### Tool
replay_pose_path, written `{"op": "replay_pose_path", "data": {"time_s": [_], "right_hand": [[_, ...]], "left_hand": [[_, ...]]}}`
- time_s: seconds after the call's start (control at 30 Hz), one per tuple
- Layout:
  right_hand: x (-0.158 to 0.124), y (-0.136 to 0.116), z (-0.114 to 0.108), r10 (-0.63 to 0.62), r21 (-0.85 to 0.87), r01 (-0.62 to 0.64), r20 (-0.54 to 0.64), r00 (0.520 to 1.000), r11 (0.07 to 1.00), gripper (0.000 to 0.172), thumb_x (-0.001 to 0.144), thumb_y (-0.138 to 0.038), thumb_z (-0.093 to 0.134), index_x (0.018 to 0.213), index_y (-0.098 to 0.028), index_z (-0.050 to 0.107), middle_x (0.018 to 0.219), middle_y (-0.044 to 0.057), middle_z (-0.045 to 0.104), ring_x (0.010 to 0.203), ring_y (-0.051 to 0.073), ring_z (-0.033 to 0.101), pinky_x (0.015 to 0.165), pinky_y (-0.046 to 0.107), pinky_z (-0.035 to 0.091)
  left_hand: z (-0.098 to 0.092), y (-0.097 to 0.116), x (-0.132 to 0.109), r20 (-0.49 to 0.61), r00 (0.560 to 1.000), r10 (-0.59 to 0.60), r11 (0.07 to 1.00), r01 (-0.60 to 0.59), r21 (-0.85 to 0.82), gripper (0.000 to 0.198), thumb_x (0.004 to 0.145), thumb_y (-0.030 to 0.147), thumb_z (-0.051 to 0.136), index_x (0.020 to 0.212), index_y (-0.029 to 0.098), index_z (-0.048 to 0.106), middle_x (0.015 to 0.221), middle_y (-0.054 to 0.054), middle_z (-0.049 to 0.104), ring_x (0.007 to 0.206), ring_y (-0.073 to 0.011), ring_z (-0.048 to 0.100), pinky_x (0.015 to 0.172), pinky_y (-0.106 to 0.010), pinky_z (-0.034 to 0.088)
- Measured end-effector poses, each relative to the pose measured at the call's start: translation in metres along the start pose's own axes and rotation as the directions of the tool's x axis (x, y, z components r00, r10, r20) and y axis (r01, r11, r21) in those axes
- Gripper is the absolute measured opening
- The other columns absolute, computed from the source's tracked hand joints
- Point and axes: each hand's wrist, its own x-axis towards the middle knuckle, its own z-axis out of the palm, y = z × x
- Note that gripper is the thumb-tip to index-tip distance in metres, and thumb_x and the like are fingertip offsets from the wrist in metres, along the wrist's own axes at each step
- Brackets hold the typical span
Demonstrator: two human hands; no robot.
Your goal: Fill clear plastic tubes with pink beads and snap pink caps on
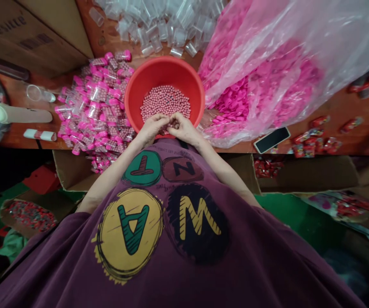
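Dozens of pink-capped tubes (96, 107) beside a red basin (164, 70), clear tubes (159, 30) behind

Vials (96, 105) and bagged pink caps (255, 85) hem the hands (168, 126) over the red basin (184, 81).

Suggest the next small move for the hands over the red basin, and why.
Probably finish what's pinched between the left hand and right hand while they're above the basin, before reaching away. Whatever they hold is hidden, but the basin's beads lie directly below, so anything dropped should land there. Loose clear tubes and pink caps sit farther off.
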Motion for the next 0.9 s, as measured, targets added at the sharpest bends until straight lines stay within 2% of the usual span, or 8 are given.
{"op": "replay_pose_path", "data": {"time_s": [0.17, 0.43, 0.57, 0.63, 0.7, 0.8, 0.87, 0.9], "right_hand": [[-0.001, 0.012, 0.006, -0.002, 0.082, 0.003, -0.009, 1.000, 0.997, 0.017, 0.088, -0.023, 0.066, 0.095, -0.026, 0.051, 0.089, -0.005, 0.056, 0.081, 0.014, 0.053, 0.076, 0.029, 0.048], [-0.001, 0.019, 0.006, 0.081, 0.066, -0.074, -0.104, 0.991, 0.995, 0.016, 0.100, -0.037, 0.070, 0.107, -0.025, 0.062, 0.099, -0.001, 0.071, 0.092, 0.016, 0.064, 0.087, 0.031, 0.056], [0.000, 0.046, -0.049, -0.042, -0.159, -0.035, -0.457, 0.888, 0.987, 0.012, 0.107, -0.036, 0.061, 0.103, -0.025, 0.063, 0.103, 0.001, 0.072, 0.094, 0.015, 0.064, 0.094, 0.032, 0.056], [-0.005, 0.068, -0.090, -0.055, -0.282, -0.164, -0.634, 0.771, 0.945, 0.013, 0.106, -0.033, 0.062, 0.096, -0.025, 0.060, 0.095, 0.001, 0.068, 0.090, 0.015, 0.060, 0.095, 0.032, 0.054], [-0.013, 0.090, -0.126, -0.049, -0.332, -0.260, -0.695, 0.717, 0.907, 0.024, 0.101, -0.030, 0.067, 0.083, -0.027, 0.052, 0.082, -0.001, 0.056, 0.083, 0.016, 0.055, 0.093, 0.035, 0.054], [-0.022, 0.119, -0.159, -0.084, -0.337, -0.196, -0.662, 0.745, 0.921, 0.050, 0.100, -0.039, 0.074, 0.076, -0.032, 0.030, 0.081, -0.001, 0.044, 0.084, 0.021, 0.058, 0.085, 0.040, 0.057], [-0.026, 0.130, -0.166, -0.125, -0.340, -0.100, -0.580, 0.805, 0.935, 0.064, 0.096, -0.053, 0.080, 0.075, -0.032, 0.023, 0.080, 0.000, 0.040, 0.082, 0.023, 0.061, 0.077, 0.043, 0.057], [-0.027, 0.133, -0.168, -0.152, -0.307, 0.007, -0.452, 0.879, 0.952, 0.064, 0.098, -0.060, 0.076, 0.075, -0.032, 0.022, 0.081, 0.001, 0.042, 0.085, 0.025, 0.064, 0.078, 0.045, 0.058]], "left_hand": [[-0.001, -0.002, 0.000, -0.054, 0.997, 0.056, 0.997, -0.053, 0.060, 0.007, 0.083, 0.024, 0.074, 0.082, 0.019, 0.069, 0.071, 0.001, 0.062, 0.062, -0.0103, 0.054, 0.057, -0.021, 0.042], [-0.006, -0.004, 0.008, -0.141, 0.981, -0.131, 0.980, 0.106, -0.166, 0.014, 0.082, 0.032, 0.070, 0.086, 0.023, 0.060, 0.074, 0.000, 0.065, 0.065, -0.0143, 0.057, 0.063, -0.027, 0.048], [-0.011, 0.008, 0.003, -0.105, 0.992, -0.074, 0.978, 0.051, -0.202, 0.023, 0.087, 0.041, 0.074, 0.088, 0.024, 0.058, 0.075, -0.001, 0.064, 0.073, -0.0163, 0.061, 0.070, -0.028, 0.054], [-0.012, 0.014, -0.002, -0.095, 0.994, -0.047, 0.980, 0.027, -0.197, 0.030, 0.089, 0.048, 0.076, 0.087, 0.025, 0.057, 0.076, -0.002, 0.063, 0.076, -0.0168, 0.061, 0.072, -0.028, 0.055], [-0.010, 0.020, -0.005, -0.089, 0.995, -0.033, 0.976, 0.013, -0.217, 0.033, 0.091, 0.051, 0.077, 0.087, 0.024, 0.057, 0.077, -0.003, 0.063, 0.077, -0.0168, 0.062, 0.073, -0.029, 0.057], [-0.006, 0.025, -0.004, -0.068, 0.998, -0.018, 0.953, -0.003, -0.304, 0.027, 0.096, 0.047, 0.071, 0.090, 0.023, 0.060, 0.079, -0.004, 0.065, 0.080, -0.0176, 0.066, 0.072, -0.030, 0.060], [-0.004, 0.029, -0.002, -0.042, 0.999, -0.017, 0.937, 0.001, -0.351, 0.021, 0.097, 0.043, 0.066, 0.094, 0.022, 0.063, 0.082, -0.006, 0.067, 0.085, -0.0195, 0.071, 0.072, -0.030, 0.061], [-0.003, 0.031, -0.001, -0.028, 0.999, -0.015, 0.931, 0.004, -0.366, 0.019, 0.097, 0.040, 0.064, 0.097, 0.022, 0.064, 0.085, -0.007, 0.069, 0.088, -0.0205, 0.074, 0.072, -0.031, 0.062]]}}
